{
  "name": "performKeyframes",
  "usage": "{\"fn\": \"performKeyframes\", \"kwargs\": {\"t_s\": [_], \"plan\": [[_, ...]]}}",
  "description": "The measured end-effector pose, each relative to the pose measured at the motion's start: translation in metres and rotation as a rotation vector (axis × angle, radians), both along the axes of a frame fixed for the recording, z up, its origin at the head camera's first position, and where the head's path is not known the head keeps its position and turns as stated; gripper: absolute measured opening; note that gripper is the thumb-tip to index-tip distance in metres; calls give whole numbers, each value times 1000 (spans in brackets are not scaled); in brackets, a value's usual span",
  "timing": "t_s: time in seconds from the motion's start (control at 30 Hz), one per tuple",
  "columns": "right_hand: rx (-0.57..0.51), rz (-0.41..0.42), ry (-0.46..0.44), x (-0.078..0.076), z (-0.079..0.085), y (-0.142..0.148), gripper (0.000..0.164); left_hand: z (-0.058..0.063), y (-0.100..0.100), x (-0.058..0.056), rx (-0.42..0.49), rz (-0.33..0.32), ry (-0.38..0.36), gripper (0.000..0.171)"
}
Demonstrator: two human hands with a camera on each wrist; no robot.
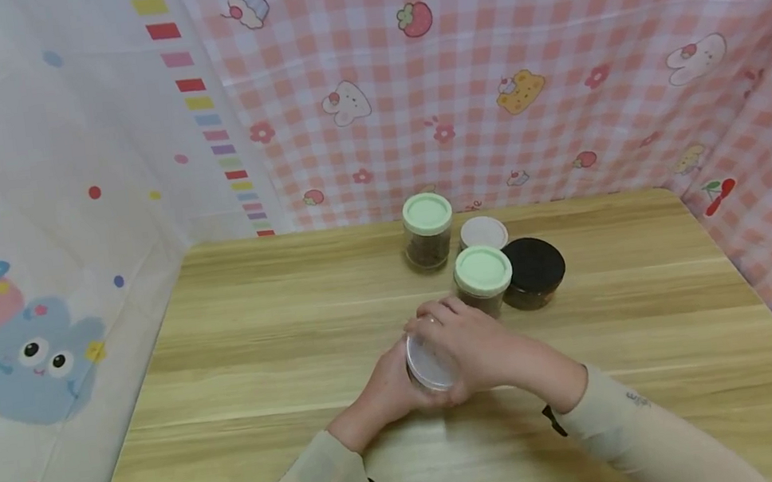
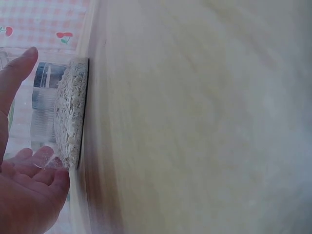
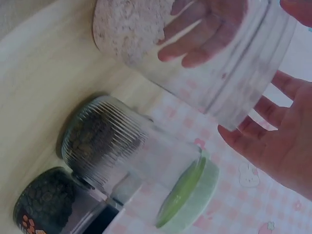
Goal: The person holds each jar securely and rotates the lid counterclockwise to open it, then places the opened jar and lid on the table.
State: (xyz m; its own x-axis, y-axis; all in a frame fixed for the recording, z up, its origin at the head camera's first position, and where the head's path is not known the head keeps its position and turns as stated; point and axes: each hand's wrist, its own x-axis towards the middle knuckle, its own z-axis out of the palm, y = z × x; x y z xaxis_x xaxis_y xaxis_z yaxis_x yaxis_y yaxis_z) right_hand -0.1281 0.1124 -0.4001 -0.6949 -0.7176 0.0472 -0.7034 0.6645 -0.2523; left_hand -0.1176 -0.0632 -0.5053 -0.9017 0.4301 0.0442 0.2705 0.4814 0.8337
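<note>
A clear jar (image 3: 195, 87) with a see-through lid (image 1: 430, 366) stands upright on the table, pale flaky stuff (image 2: 70, 112) in its lower part. My left hand (image 1: 391, 387) grips its side, thumb on one side and fingers on the other. From above, my right hand (image 1: 477, 344) holds the lid, its fingertips at the lid's edge. Just beyond the right hand is a ribbed jar with a pale green lid (image 1: 483, 270), dark bits (image 3: 92, 136) inside.
Behind stand another green-lidded jar (image 1: 428, 236), a white-lidded container (image 1: 483, 234) and a wide black-lidded jar (image 1: 536, 269). The wooden table (image 1: 259, 329) meets a pink checked cloth (image 1: 382, 153) at the back and a white printed cloth (image 1: 119, 129) at the left.
</note>
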Motion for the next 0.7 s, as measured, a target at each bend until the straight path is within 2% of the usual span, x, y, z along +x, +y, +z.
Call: {"fn": "performKeyframes", "kwargs": {"t_s": [0.1,0.2,0.37,0.57,0.7], "plan": [[-30,-7,-26,1,7,3,97,0,0,0,5,1,-6,104],[-97,-56,-40,3,15,7,101,1,0,0,13,2,-11,105],[-303,-156,-38,7,22,25,101,2,2,0,25,1,-18,107],[-573,-176,-61,18,16,62,100,3,3,1,43,-2,-26,109],[-607,-168,-119,24,5,88,99,3,2,1,57,12,-59,110]]}}
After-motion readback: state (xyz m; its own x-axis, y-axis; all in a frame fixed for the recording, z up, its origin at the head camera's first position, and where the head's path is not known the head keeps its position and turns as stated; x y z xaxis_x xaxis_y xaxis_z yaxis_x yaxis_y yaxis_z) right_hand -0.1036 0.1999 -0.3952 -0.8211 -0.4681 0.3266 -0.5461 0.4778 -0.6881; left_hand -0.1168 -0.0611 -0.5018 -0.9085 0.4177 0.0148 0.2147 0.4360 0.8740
